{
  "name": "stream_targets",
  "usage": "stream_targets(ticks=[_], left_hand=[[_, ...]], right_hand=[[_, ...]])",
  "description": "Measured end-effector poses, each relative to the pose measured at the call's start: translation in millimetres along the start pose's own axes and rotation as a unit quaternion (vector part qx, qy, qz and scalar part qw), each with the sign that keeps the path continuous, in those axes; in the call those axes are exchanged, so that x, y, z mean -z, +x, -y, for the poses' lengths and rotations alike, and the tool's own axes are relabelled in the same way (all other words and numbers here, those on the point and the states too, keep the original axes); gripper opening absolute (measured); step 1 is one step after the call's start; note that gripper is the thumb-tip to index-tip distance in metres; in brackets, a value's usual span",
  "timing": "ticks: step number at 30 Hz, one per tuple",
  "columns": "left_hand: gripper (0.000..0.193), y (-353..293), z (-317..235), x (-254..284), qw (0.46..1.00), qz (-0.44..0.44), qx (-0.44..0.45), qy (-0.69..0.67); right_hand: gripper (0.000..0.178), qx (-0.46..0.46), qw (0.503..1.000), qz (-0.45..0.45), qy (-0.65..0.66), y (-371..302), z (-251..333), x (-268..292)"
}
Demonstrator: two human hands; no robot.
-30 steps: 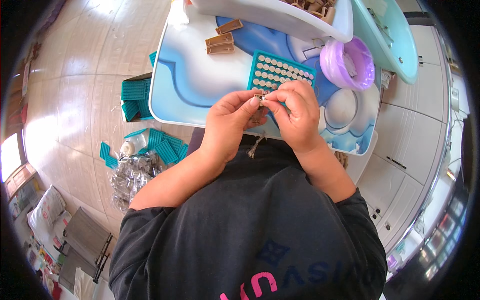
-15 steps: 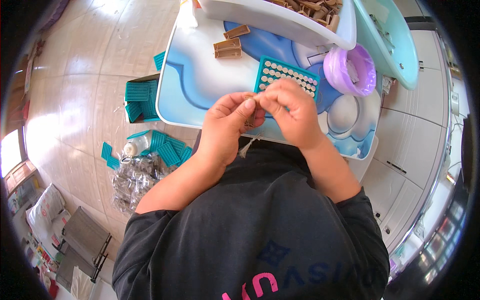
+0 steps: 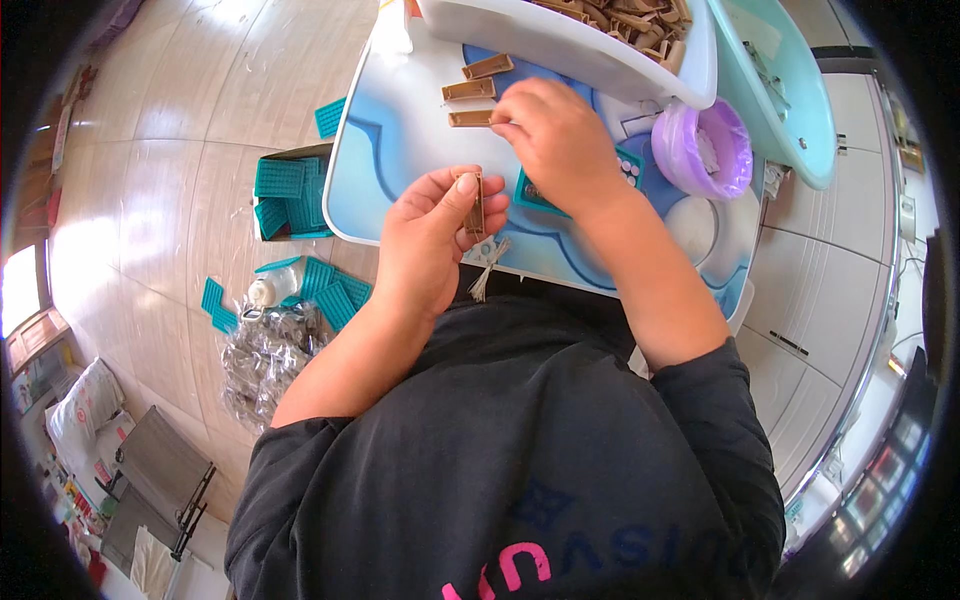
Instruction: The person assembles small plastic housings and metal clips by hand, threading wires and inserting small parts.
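Closest brown pc (image 3: 467, 119) on table (image 3: 400, 135) is beyond & L of teal tray (image 3: 545, 207), long axis approx. L–R, just L of R hand (image 3: 555, 135), the nearer hand; its fingers bunched at pc's R end, can't tell if gripping. L hand (image 3: 428, 218), L of tray, pinches another brown pc (image 3: 475, 207), axis approx. fore-aft. Count: 3 pcs on table, 1 held, 1 tray; discs (image 3: 629, 169) part hidden, no count.

A slim brown piece (image 3: 476, 208) held lengthwise; ahead of it, a second brown piece (image 3: 469, 119), crosswise.
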State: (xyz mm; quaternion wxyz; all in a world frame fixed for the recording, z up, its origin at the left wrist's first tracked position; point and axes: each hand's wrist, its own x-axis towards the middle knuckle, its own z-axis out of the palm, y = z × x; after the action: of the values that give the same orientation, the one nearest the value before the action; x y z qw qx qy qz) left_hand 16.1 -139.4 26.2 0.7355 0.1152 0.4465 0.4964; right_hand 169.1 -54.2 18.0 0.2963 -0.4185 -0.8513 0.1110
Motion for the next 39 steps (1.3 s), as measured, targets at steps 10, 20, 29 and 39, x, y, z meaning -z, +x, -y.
stream_targets(ticks=[10,20,29,39], left_hand=[[0.026,-2.7,12.1,-14.0,0.998,0.047,0.038,0.028],[0.026,-4.7,31.5,-41.4,0.986,0.087,0.124,0.072],[0.032,-5.3,36.4,-49.1,0.982,0.102,0.129,0.088],[0.044,-8.4,37.6,-50.2,0.978,0.128,0.154,0.058]], right_hand=[[0.006,-0.311,0.905,0.083,0.277,-119.8,-9.6,113.5],[0.016,-0.349,0.927,0.133,0.044,-159.6,-49.7,123.0],[0.055,-0.31,0.934,0.014,-0.174,-172.4,-6.7,93.6],[0.075,-0.166,0.978,0.014,0.125,-115.5,46.1,85.2]])
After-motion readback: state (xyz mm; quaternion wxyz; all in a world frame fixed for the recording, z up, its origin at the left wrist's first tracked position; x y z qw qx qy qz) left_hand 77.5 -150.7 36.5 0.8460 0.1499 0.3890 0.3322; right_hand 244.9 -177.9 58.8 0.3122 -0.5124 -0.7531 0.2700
